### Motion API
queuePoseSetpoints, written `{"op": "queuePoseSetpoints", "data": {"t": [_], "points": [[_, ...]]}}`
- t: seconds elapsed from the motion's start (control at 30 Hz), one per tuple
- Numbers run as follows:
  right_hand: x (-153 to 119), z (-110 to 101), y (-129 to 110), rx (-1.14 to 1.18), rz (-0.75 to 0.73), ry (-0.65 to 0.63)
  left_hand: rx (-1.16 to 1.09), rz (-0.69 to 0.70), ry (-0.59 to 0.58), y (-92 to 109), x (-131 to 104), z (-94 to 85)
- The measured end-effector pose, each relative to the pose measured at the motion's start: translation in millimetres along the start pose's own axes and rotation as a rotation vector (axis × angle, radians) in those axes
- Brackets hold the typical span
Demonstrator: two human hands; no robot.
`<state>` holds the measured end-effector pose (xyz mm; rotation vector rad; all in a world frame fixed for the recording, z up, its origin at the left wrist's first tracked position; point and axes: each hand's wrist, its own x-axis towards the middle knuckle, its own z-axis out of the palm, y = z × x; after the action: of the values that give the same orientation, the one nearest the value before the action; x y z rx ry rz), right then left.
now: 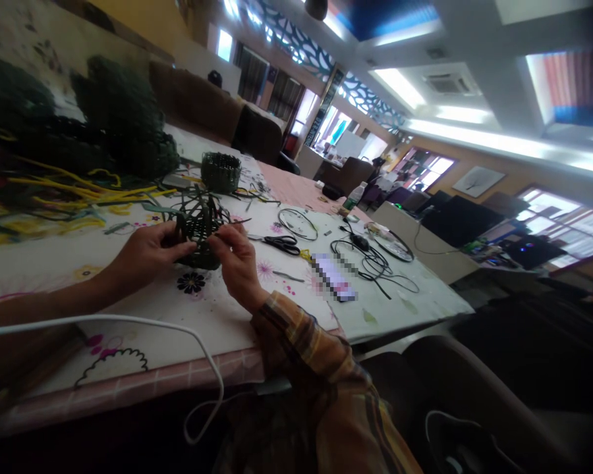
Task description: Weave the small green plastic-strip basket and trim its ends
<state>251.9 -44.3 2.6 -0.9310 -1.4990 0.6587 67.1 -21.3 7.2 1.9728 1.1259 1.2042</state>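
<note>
A small dark green woven basket (205,230) stands on the patterned tablecloth between my hands, with loose strips sticking up around its top. My left hand (151,253) grips its left side, thumb lying along the near wall. On the right side, my right hand (234,260) is closed in a pinch on a thin dark weaving strip (240,222), whose end pokes out past the fingers. Where the strip enters the weave is too small to tell. Just right of this hand lie black-handled scissors (282,244). Behind the basket sits another green woven basket (221,172) with a finished-looking rim.
Yellow and green strips (79,194) spread over the left of the table, before large dark green bundles (118,112). To the right are a phone (333,276), coiled black cord (370,260) and a plastic bottle (354,197). A white cable (143,319) crosses in front of my left forearm.
</note>
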Motion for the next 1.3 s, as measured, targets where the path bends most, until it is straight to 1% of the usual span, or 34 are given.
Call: {"op": "queuePoseSetpoints", "data": {"t": [0.1,0.13,0.2,0.23,0.3,0.37,0.43,0.5,0.57,0.67,0.73,0.83,0.9,0.97,1.03,1.07,1.13,1.17,1.3], "points": [[0,-2,-6,-0.080,-0.091,-0.040,0.025,0.035,-0.061,1,2,-2.9],[0,-2,-7,-0.100,-0.113,-0.080,0.047,0.051,-0.085,1,2,-3.8],[1,-1,-9,-0.122,-0.141,-0.141,0.082,0.073,-0.127,0,3,-5.4],[1,-1,-9,-0.116,-0.142,-0.150,0.086,0.078,-0.141,-1,3,-5.9],[4,-1,-9,-0.071,-0.107,-0.158,0.065,0.085,-0.148,-2,3,-6.3],[9,-4,-9,0.004,-0.038,-0.179,0.014,0.095,-0.125,-1,3,-5.7],[14,-10,-7,0.076,0.032,-0.207,-0.061,0.093,-0.103,0,2,-4.2],[18,-15,-4,0.107,0.085,-0.229,-0.144,0.073,-0.107,0,2,-2.6],[21,-20,-1,0.109,0.104,-0.246,-0.193,0.054,-0.125,0,1,-1.3],[24,-23,2,0.095,0.081,-0.233,-0.211,0.053,-0.121,-3,1,-0.5],[26,-23,2,0.039,0.045,-0.215,-0.173,0.089,-0.118,-4,2,-0.8],[27,-22,-2,-0.097,-0.003,-0.255,-0.074,0.128,-0.114,-4,2,-2.5],[25,-19,-5,-0.169,-0.019,-0.258,-0.028,0.106,-0.122,-3,2,-4.2],[21,-15,-7,-0.234,-0.031,-0.213,0.040,0.061,-0.147,-4,2,-6.0],[18,-10,-7,-0.278,-0.036,-0.169,0.183,0.017,-0.177,-6,2,-7.2],[17,-9,-6,-0.290,-0.035,-0.166,0.274,0.002,-0.186,-7,2,-7.5],[17,-7,-4,-0.305,-0.031,-0.186,0.421,-0.010,-0.197,-11,1,-7.6],[18,-8,-3,-0.315,-0.031,-0.203,0.453,-0.008,-0.206,-12,0,-7.4],[19,-19,-5,-0.374,-0.053,-0.314,0.417,-0.026,-0.205,-16,-3,-7.3]]}}
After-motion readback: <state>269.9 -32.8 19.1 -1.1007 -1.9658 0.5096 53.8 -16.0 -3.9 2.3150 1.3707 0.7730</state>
